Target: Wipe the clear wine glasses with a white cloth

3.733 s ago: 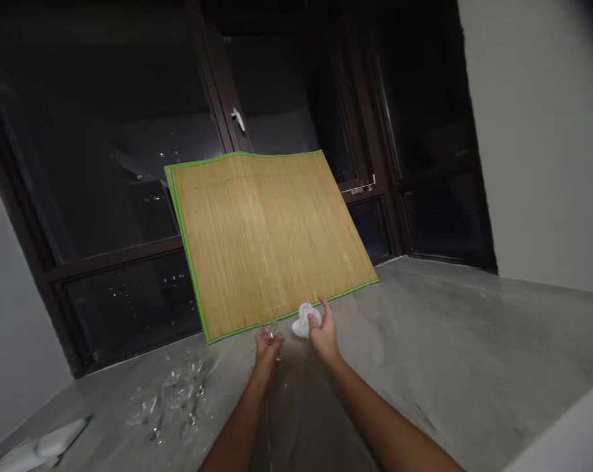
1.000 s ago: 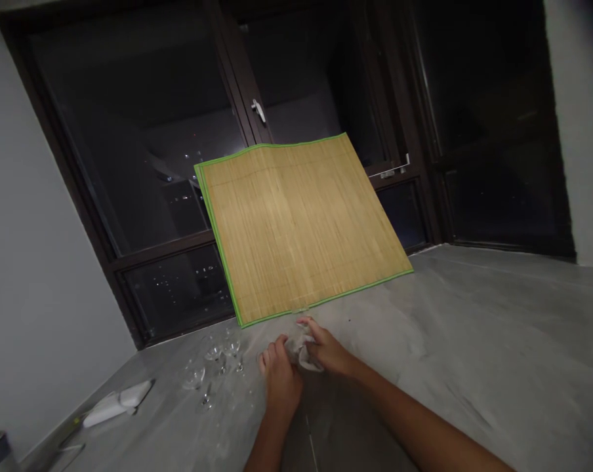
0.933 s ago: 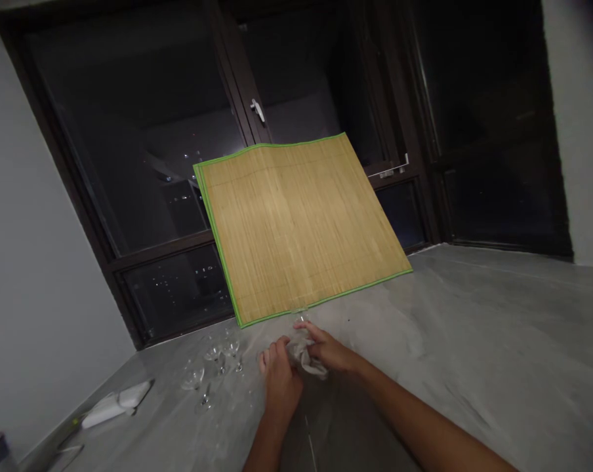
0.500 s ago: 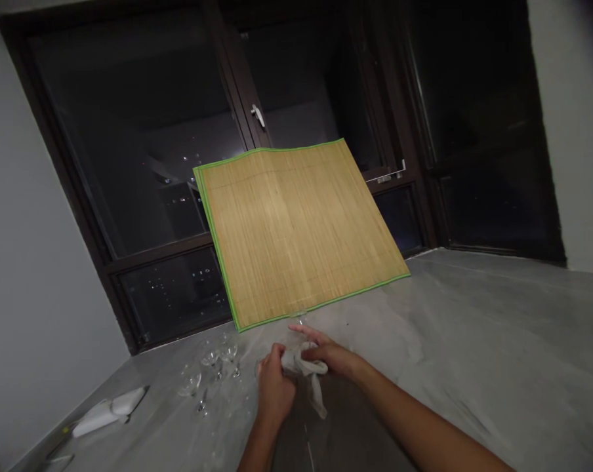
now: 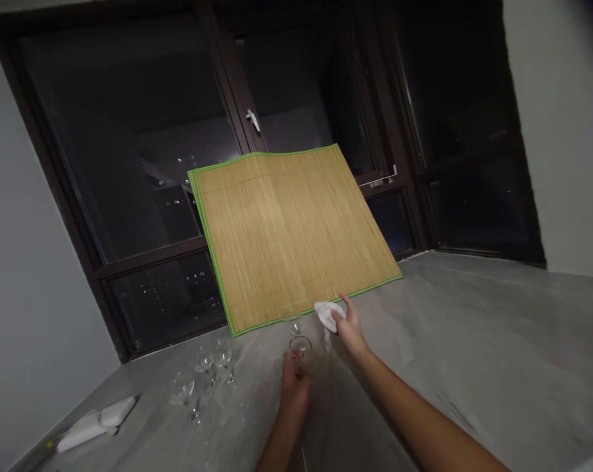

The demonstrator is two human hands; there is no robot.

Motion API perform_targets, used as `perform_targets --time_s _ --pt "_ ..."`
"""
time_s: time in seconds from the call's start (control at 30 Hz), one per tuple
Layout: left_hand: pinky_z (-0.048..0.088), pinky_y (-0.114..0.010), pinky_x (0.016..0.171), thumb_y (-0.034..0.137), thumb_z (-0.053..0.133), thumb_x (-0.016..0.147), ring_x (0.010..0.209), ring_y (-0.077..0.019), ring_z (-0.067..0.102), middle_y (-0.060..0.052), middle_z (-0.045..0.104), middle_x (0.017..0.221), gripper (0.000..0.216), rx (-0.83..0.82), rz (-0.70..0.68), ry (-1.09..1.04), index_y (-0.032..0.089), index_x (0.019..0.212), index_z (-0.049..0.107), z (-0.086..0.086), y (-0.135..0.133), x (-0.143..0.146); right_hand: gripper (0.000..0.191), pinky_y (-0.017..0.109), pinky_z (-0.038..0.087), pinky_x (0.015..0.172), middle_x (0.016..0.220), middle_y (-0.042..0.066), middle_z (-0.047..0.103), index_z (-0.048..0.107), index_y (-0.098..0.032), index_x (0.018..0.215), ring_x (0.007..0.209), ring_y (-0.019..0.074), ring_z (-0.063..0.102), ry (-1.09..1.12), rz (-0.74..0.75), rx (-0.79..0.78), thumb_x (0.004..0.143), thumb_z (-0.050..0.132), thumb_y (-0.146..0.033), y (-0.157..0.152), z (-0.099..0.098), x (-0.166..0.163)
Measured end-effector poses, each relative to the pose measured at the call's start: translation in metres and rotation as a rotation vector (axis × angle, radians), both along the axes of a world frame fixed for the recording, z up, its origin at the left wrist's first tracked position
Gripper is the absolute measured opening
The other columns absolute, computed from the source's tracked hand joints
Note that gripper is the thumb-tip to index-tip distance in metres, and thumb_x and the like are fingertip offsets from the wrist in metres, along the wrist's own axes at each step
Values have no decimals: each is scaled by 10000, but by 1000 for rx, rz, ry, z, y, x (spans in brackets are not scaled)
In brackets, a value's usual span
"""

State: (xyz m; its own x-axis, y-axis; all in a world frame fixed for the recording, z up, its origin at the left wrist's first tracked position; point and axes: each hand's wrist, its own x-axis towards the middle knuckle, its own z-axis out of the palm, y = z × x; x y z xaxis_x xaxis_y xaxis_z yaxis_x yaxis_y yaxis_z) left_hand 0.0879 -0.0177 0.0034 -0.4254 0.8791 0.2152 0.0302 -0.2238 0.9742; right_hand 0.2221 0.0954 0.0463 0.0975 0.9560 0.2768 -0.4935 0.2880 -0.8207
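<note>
A clear stemmed glass (image 5: 300,346) is in my left hand (image 5: 295,385), its round rim turned up toward me; the fingers close around its lower part. My right hand (image 5: 349,328) pinches a crumpled white cloth (image 5: 328,316), held apart from that glass and to its right. Just beyond the held glass, another clear glass (image 5: 294,324) stands by the lower edge of the bamboo mat. On the left, several stemmed glasses (image 5: 204,363) stand close together on the grey surface.
A green-edged bamboo mat (image 5: 296,229) leans against the dark window (image 5: 129,144). A folded white bundle (image 5: 97,423) lies at the far left of the grey marbled surface (image 5: 449,354). A white window handle (image 5: 253,120) sits above the mat.
The cloth has come away from the glass. My right hand has carried it up and right, while my left hand has shifted right with the glass, whose rim now shows.
</note>
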Motion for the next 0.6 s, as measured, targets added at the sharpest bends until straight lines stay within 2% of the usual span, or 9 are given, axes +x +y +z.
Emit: perform_targets --time_s 0.1,0.17,0.27,0.4,0.6 --pt "431 -273 610 259 696 552 634 -157 559 44 579 695 446 12 -31 -3 237 974 552 -6 7 5 774 376 539 759 1008 77 652 310 -200 1472 864 226 653 -58 -269 42 760 551 -385 14 -13 4" --pt "427 -270 610 308 694 596 647 -158 571 40 592 717 423 9 -47 -7 236 988 553 -6 12 4 743 390 530 825 1018 95 656 327 -161 1468 897 229 655 -108 -352 64 783 529 -365 17 -19 5" --pt "426 -256 619 382 699 625 684 -156 592 32 627 780 453 -1 -60 -7 230 1026 554 -5 24 -1 729 397 520 873 1021 112 661 337 -130 1469 905 238 660 -151 -374 69 794 519 -338 18 -23 4" --pt "411 -244 609 452 756 577 699 -157 586 17 638 787 501 -10 -38 31 204 979 588 -5 43 -9 720 396 523 874 993 104 667 329 -131 1477 883 237 666 -176 -376 51 805 506 -319 19 -24 5" --pt "423 -245 605 479 809 511 687 -155 609 -17 675 834 617 -24 -21 23 188 1017 608 -9 58 -17 709 396 527 849 975 102 681 318 -141 1481 869 242 665 -173 -381 45 818 502 -311 21 -23 6"
